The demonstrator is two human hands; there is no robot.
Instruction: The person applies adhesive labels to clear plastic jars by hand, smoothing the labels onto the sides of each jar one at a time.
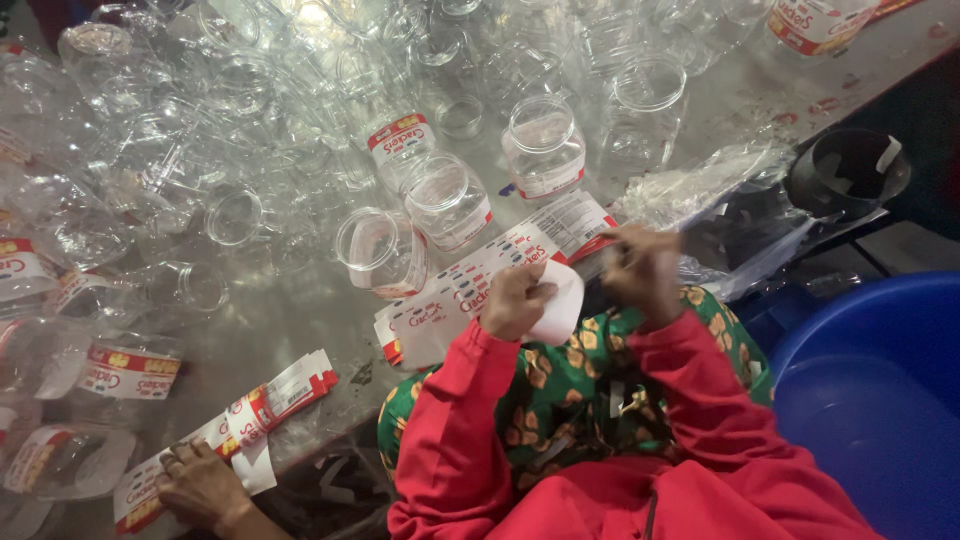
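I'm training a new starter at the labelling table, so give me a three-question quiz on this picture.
1. True or false: both hands, left hand and right hand, are at the label strip.
2. What colour is the tub at the right? A red, B blue, C green
3. Fill in: the clear jars stand on the table with their lids ____.

Key: 1 true; 2 B; 3 off.

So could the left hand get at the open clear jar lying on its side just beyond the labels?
Probably yes. The left hand holds a white backing strip over the label stack, and the tipped jar lies just past it with nothing between.
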